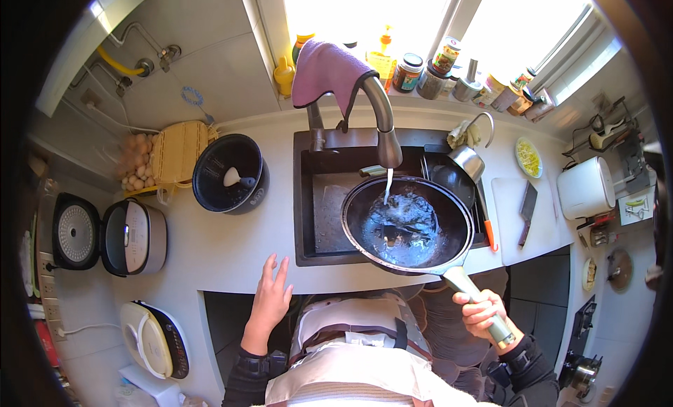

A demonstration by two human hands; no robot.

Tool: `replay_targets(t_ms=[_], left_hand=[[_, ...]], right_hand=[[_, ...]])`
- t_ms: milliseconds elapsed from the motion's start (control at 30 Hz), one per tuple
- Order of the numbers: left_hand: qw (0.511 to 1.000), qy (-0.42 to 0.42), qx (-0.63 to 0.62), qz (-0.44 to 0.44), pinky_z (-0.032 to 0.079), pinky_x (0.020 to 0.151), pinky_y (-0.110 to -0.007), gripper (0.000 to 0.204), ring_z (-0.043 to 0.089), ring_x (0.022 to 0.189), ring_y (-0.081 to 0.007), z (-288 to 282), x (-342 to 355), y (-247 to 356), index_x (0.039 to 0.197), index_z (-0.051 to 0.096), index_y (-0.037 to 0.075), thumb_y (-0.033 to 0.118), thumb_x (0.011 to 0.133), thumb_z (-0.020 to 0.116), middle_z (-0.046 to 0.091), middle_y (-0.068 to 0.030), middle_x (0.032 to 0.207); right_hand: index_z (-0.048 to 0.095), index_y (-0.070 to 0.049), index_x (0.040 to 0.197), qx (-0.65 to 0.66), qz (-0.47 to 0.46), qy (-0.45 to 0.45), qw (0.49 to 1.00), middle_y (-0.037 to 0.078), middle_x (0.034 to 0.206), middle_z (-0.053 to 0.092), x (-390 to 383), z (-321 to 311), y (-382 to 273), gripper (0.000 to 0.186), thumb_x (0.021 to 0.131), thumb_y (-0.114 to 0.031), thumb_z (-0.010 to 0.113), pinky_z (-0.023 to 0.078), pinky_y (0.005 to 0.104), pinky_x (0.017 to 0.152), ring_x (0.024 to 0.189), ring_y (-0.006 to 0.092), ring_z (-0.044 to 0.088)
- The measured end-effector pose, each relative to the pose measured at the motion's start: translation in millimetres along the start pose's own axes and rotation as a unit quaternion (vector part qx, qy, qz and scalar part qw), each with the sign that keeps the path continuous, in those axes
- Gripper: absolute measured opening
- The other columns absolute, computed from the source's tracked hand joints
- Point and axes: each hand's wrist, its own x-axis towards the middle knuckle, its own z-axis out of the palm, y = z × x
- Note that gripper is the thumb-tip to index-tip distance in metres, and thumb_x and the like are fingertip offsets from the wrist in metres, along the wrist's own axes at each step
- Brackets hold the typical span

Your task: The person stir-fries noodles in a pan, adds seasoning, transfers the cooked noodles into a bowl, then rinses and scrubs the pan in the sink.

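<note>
My right hand (482, 314) is wrapped round the pale green handle of a dark frying pan (350, 232), which I hold over the sink (303, 218). From the faucet (390, 151), water runs in a stream into the pan and swirls on its bottom. A purple cloth (329, 74) hangs over the faucet's neck. At the counter's front edge, left of the sink, my left hand (272, 298) is raised with its fingers apart, holding nothing. The pan covers the right part of the sink; behind it, another dark pan (449, 179) partly shows.
Left stand a dark pot (231, 193) with a spatula inside, an open rice cooker (134, 237) and a crate of eggs (139, 161). To the right, a knife (527, 214) lies on a white cutting board (508, 197), near a plate of yellow-green shreds (528, 157). Jars (408, 73) line the windowsill.
</note>
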Motion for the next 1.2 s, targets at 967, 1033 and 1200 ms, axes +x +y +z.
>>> replay_targets(t_ms=[967,1033,1200], left_hand=[[0.991,0.07,-0.066,-0.093,0.044,0.104,-0.043,0.061,0.047,0.127,-0.0402,27,-34,-54,0.139,0.044,0.003,0.0,0.083,0.067,0.031,-0.0222,0.148],[0.991,0.075,-0.057,-0.09,0.044,0.104,-0.043,0.061,0.047,0.127,-0.0401,27,-36,-54,0.14,0.043,0.003,0.0,0.083,0.067,0.03,-0.0223,0.148],[0.991,0.07,-0.046,-0.107,0.044,0.104,-0.043,0.06,0.046,0.128,-0.0391,23,-42,-48,0.14,0.043,0.004,0.002,0.084,0.066,0.03,-0.0212,0.149]], right_hand=[[0.053,-0.004,0.087,-0.622,-0.127,0.521,0.571,0.0,0.064,0.05,78,157,22,0.012,0.081,-0.01,0.062,0.045,0.0241,0.046,0.047,0.0065,0.048],[0.053,-0.004,0.087,-0.629,-0.126,0.507,0.575,0.0,0.065,0.05,74,155,19,0.012,0.082,-0.01,0.062,0.044,0.0236,0.045,0.048,0.0059,0.048],[0.05,-0.005,0.096,-0.482,-0.107,0.438,0.751,-0.004,0.065,0.047,55,138,-16,0.011,0.088,-0.01,0.055,0.041,0.0212,0.044,0.048,0.0034,0.045]])
